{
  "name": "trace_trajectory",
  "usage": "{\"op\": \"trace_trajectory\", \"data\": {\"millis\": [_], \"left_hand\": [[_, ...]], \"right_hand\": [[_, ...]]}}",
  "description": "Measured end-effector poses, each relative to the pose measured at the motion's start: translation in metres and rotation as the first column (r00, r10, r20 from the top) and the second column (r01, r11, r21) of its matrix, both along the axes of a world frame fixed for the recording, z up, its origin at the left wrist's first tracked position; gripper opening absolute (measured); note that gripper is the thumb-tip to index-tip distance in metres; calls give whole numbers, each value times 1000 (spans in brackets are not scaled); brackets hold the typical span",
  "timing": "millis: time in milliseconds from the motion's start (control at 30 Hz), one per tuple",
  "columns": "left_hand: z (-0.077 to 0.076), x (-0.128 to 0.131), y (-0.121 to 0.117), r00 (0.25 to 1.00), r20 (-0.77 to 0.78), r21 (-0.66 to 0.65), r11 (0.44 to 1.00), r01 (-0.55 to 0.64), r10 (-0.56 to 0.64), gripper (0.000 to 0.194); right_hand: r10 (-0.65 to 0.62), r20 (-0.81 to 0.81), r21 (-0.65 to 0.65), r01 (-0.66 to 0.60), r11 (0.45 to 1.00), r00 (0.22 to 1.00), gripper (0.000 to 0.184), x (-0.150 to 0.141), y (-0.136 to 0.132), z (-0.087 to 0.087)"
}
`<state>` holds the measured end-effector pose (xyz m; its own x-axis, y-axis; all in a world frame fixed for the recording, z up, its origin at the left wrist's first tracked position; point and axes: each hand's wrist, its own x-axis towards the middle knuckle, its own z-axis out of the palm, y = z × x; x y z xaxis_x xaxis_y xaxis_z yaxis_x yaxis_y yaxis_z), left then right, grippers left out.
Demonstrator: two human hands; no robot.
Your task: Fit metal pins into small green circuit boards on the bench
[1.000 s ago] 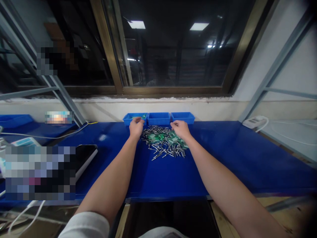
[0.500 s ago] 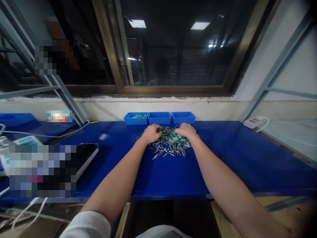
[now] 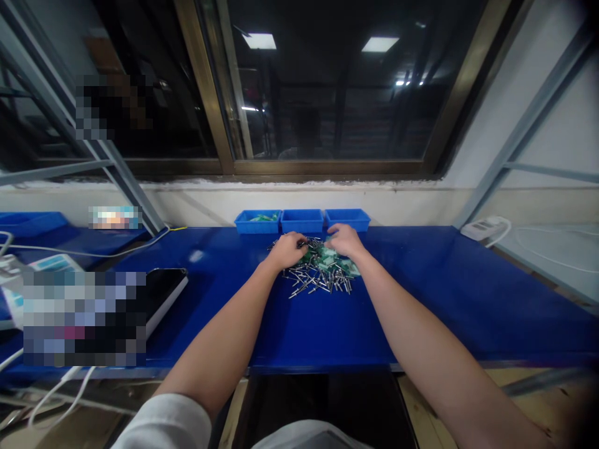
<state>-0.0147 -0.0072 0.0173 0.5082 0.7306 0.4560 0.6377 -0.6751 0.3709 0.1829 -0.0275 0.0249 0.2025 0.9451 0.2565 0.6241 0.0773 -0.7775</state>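
Note:
A loose heap of silver metal pins mixed with small green circuit boards (image 3: pixel 322 269) lies on the blue table, just in front of a row of three blue plastic bins. My left hand (image 3: pixel 286 251) rests at the heap's left side with its fingers curled down among the pins. My right hand (image 3: pixel 345 241) sits at the heap's far edge, fingers bent over the green boards. Neither hand shows clearly whether it holds a piece. The left bin (image 3: pixel 243 222) has a few green boards inside; the middle bin (image 3: pixel 302 221) and right bin (image 3: pixel 347 219) stand beside it.
The blue tabletop (image 3: pixel 421 299) stretches both ways under a window and wall. A black tablet-like device (image 3: pixel 163 288) lies at the left, with a blue tray (image 3: pixel 28 223) and white cables beyond. A white power strip (image 3: pixel 484 228) sits at the far right.
My left hand has moved from the left bin's front down onto the heap's left side. My right hand has shifted slightly onto the far edge of the heap.

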Motion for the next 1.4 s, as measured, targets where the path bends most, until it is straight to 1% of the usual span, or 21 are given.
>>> {"op": "trace_trajectory", "data": {"millis": [67,133,200,300,367,400,433,467,567,667,767,867,933,1000,1033,1067,1100,1167,1267,1333,1400], "left_hand": [[3,1,-3,998,55,-48,999,16,-13,25],[5,2,-7,991,125,-102,993,50,-37,29],[6,3,-10,982,180,-145,985,89,-62,31],[5,5,-8,965,253,-197,972,126,-74,29],[3,5,-4,942,332,-215,968,131,-54,27],[2,4,-2,927,374,-217,968,127,-38,25],[1,4,1,912,410,-214,969,123,-26,24],[1,4,2,898,439,-203,972,122,-21,22],[1,3,5,867,495,-134,982,135,-51,13],[4,3,3,847,525,-66,988,138,-83,10],[5,3,1,847,524,-45,990,136,-93,10],[6,5,-1,829,553,-87,984,158,-84,14],[5,6,-2,801,595,-153,969,193,-66,29],[5,7,-3,762,646,-207,952,228,-42,46],[5,8,-3,744,667,-219,945,242,-36,51],[6,8,-3,730,683,-226,941,253,-32,52],[6,9,-3,718,695,-231,937,262,-30,48],[7,9,-2,706,708,-246,930,272,-19,32],[9,5,-1,700,712,-313,916,251,52,14],[11,2,-1,721,684,-396,887,239,111,12],[11,-1,-1,756,638,-475,846,241,143,15]], "right_hand": [[42,-145,27,-39,999,989,39,-4,1,-2],[82,-309,49,-70,996,948,38,-11,2,-3],[121,-445,71,-100,993,887,34,-20,0,-3],[176,-601,78,-162,984,780,30,-30,-5,-2],[216,-680,81,-222,972,700,29,-32,-7,-1],[241,-695,91,-249,964,677,29,-32,-7,-1],[268,-685,110,-268,957,677,28,-31,-7,-2],[297,-652,136,-278,951,698,25,-29,-6,-2],[358,-487,249,-266,931,796,12,-23,-2,-6],[374,-375,349,-244,905,848,3,-19,1,-9],[359,-342,390,-217,895,868,3,-19,1,-10],[336,-432,329,-201,923,837,12,-21,-2,-6],[305,-513,245,-203,948,802,21,-23,-5,-2],[270,-565,174,-207,963,780,25,-26,-9,2],[258,-581,150,-210,966,772,24,-27,-10,4],[251,-592,130,-217,968,766,24,-28,-12,5],[246,-597,113,-223,968,764,23,-29,-13,6],[230,-590,93,-218,971,774,21,-29,-13,7],[194,-551,82,-179,980,812,20,-27,-11,6],[181,-522,79,-164,983,834,20,-24,-10,4],[178,-496,76,-162,984,850,20,-21,-8,2]]}}
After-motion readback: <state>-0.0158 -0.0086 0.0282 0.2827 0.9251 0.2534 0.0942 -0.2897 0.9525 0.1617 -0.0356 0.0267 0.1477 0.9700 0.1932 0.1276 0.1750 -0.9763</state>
